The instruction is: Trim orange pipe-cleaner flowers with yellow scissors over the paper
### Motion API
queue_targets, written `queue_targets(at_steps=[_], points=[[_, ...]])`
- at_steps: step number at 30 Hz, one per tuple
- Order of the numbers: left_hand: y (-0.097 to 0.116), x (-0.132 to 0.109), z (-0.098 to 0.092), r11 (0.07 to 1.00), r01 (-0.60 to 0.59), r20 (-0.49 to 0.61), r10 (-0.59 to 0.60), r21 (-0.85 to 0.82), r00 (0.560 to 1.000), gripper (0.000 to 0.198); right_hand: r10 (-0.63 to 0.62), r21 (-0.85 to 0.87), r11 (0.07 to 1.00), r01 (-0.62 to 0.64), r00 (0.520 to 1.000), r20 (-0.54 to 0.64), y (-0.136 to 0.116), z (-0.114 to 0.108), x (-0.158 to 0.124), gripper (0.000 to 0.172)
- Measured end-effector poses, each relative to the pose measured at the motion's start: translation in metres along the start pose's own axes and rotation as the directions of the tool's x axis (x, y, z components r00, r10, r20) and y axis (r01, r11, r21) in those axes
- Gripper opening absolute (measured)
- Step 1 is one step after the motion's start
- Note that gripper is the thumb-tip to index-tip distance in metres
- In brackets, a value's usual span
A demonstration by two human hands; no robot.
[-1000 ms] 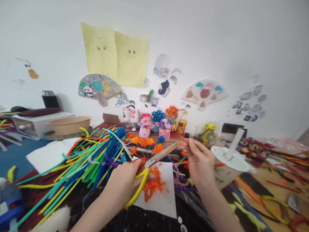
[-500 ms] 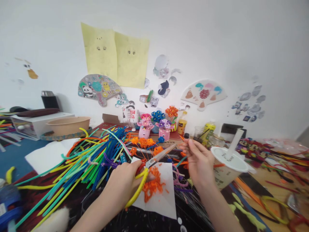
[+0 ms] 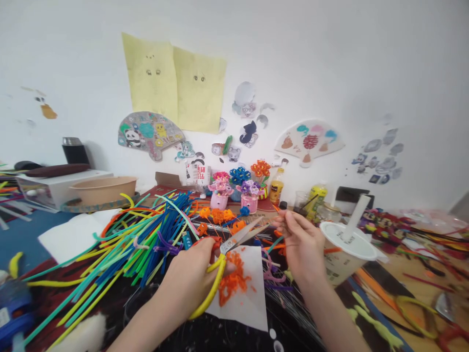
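My left hand (image 3: 186,274) is shut on yellow-handled scissors (image 3: 234,243), whose steel blades point up and right toward my right hand (image 3: 302,249). My right hand pinches a thin orange pipe cleaner (image 3: 276,209) between thumb and fingers, close to the blade tips. Under the scissors lies a sheet of white paper (image 3: 249,305) holding a heap of orange pipe cleaner snippets (image 3: 234,281). A large loose pile of multicoloured pipe cleaners (image 3: 135,239) spreads beside my left hand. My left palm hides the scissor pivot's lower side.
A lidded plastic cup with a white straw (image 3: 346,252) stands right of my right hand. Pipe cleaner flowers in pink pots (image 3: 220,193) and bottles stand at the back. A tan paper bowl (image 3: 104,190) sits back left. Pipe cleaners and pliers (image 3: 414,318) lie on the wooden surface at right.
The scissor blades have spread slightly apart. My hands have barely moved, and the orange pipe cleaner stays pinched in my right hand.
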State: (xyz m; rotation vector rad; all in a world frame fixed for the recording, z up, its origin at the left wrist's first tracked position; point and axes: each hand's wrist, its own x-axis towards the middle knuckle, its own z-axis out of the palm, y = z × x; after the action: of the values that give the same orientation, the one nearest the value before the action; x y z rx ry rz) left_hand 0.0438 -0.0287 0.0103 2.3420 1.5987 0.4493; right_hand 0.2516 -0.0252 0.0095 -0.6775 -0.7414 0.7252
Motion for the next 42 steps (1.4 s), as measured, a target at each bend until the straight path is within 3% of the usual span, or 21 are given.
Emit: queue_targets(at_steps=[22, 37, 42], points=[[-0.0005, 0.0018, -0.0026, 0.996, -0.049, 0.053, 0.045, 0.078, 0.998, 0.03, -0.026, 0.013, 1.0, 0.026, 1.0, 0.0, 0.0012, -0.0014, 0.002, 0.016], [0.0001, 0.0009, -0.003, 0.999, -0.02, 0.082, 0.017, 0.036, 0.996, 0.036, 0.005, 0.069, 0.998, -0.005, 1.0, -0.003, 0.0002, -0.0001, 0.0023, 0.014], [0.0032, -0.0006, -0.0045, 1.0, -0.007, 0.075, 0.005, 0.028, 0.997, 0.025, -0.005, 0.057, 0.998, 0.006, 1.0, -0.013, -0.0003, 0.0005, 0.0021, 0.014]])
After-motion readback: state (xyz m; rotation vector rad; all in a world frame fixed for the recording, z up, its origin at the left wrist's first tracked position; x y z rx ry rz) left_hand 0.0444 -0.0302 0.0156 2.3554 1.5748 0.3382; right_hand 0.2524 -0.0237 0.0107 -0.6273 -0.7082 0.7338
